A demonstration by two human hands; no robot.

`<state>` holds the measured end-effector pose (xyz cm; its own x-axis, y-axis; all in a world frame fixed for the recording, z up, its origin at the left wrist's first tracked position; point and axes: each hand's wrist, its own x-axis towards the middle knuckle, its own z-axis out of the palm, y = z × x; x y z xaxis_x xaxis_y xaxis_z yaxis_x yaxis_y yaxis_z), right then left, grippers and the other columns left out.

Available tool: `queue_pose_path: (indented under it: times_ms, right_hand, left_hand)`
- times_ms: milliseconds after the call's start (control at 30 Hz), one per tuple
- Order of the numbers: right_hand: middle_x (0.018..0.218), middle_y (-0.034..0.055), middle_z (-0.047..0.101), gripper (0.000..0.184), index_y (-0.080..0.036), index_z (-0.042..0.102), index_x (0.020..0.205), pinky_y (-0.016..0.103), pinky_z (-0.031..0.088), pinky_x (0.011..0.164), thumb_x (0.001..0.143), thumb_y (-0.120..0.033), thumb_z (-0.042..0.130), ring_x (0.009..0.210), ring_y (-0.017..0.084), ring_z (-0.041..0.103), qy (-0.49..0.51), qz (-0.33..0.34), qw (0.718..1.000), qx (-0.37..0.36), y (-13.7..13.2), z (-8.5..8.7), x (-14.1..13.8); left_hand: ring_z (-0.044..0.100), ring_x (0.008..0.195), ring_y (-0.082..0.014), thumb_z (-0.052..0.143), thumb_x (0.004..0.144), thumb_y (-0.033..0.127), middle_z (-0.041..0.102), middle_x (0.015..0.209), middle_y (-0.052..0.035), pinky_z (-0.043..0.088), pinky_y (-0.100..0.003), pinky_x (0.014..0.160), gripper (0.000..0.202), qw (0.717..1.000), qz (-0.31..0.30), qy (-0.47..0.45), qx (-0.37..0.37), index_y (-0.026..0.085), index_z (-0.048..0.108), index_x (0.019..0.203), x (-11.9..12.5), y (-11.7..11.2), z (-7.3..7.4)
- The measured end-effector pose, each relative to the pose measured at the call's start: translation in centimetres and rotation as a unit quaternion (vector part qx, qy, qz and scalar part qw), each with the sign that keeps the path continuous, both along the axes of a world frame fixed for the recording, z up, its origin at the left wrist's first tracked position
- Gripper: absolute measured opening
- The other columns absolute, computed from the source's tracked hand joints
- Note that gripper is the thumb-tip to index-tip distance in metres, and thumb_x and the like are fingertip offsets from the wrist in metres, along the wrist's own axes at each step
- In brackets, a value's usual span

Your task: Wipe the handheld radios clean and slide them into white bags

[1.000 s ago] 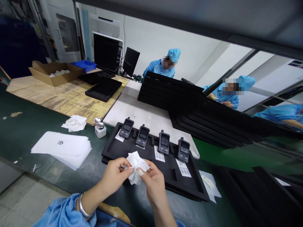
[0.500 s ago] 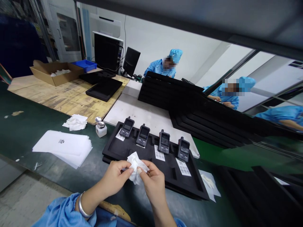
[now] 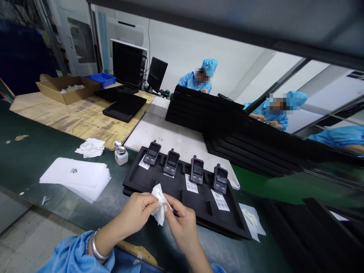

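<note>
A crumpled white wipe (image 3: 158,217) is pinched between my two hands, in front of the black foam tray. My left hand (image 3: 140,210) grips its left side with thumb and fingers pressed together. On its right side, my right hand (image 3: 182,223) pinches it the same way. Several handheld radios (image 3: 196,170) stand in a row along the far side of the black foam tray (image 3: 173,191). Sheets of printed labels (image 3: 220,200) lie by them. Just left of the tray is a small white dispenser bottle (image 3: 121,156) with its metal lid up.
A stack of white printed bags (image 3: 74,172) and a pile of wipes (image 3: 91,147) lie on the left of the green bench. Tall stacks of black trays (image 3: 204,113) stand behind. A cardboard box (image 3: 66,89) sits back left. Two co-workers in blue are beyond, with another's sleeve at right.
The wipe is bunched narrower between my fingers. My right hand has shifted slightly left, nearer my left hand. The radios and tray have stayed put.
</note>
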<state>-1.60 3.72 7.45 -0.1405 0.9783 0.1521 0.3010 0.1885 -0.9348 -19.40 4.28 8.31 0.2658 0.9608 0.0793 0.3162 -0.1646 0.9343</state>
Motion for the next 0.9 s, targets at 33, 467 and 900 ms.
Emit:
queue_pose_path:
  times_ms: [33,467,900]
  right_hand:
    - [0.094,0.0044,0.075,0.027,-0.025,0.074,0.11,0.029,0.055,0.069,0.085,-0.032,0.065,0.073,0.022,0.069,0.003,0.006,1.0,-0.002,0.0,0.0,0.1]
    - [0.081,0.0059,0.074,0.03,-0.021,0.077,0.1,0.027,0.05,0.059,0.08,-0.043,0.072,0.066,0.02,0.065,0.181,0.044,0.971,-0.152,1.0,-0.9,0.4]
    - [0.081,0.0037,0.073,0.026,-0.022,0.076,0.104,0.029,0.051,0.065,0.086,-0.037,0.066,0.071,0.021,0.064,0.069,0.046,0.995,-0.063,1.1,-0.3,0.7]
  left_hand:
    - [0.052,0.062,-0.0149,0.055,0.092,0.032,0.059,0.064,-0.0014,0.034,-0.024,0.06,0.034,1.0,-0.004,-0.01,-0.004,0.018,0.066,0.064,0.0,0.1,0.0]
    - [0.054,0.064,-0.0152,0.064,0.084,0.037,0.064,0.068,-0.0038,0.04,-0.024,0.062,0.029,0.98,-0.051,-0.147,-0.125,0.013,0.072,0.071,-0.3,1.0,-1.0]
    - [0.049,0.063,-0.0129,0.063,0.077,0.02,0.061,0.065,-0.0004,0.035,-0.022,0.061,0.016,0.987,-0.006,-0.127,-0.101,0.016,0.067,0.062,0.7,1.1,0.3]
